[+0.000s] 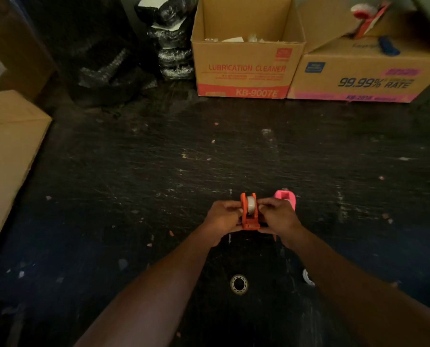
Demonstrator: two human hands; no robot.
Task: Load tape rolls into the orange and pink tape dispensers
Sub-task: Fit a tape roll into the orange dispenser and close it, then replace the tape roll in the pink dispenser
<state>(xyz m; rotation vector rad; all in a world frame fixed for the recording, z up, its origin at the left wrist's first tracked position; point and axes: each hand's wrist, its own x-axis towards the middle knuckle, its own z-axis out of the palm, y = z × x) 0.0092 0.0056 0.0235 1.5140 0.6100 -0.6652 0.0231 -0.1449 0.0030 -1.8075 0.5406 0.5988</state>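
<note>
The orange tape dispenser (249,216) stands on the dark floor with a clear tape roll (251,204) sitting between its side walls. My left hand (224,217) grips its left side and my right hand (277,216) grips its right side, fingertips at the roll. The pink tape dispenser (285,196) stands just behind my right hand, partly hidden by it. A loose tape roll (239,284) lies flat on the floor nearer me, between my forearms. Another white roll (307,278) peeks out beside my right forearm.
Two open cardboard boxes (246,68) (364,76) stand at the back. Black wrapped bundles (169,38) are stacked at the back left. A closed cardboard box (6,156) sits at the left edge. The dark scratched floor (159,171) carries small scraps.
</note>
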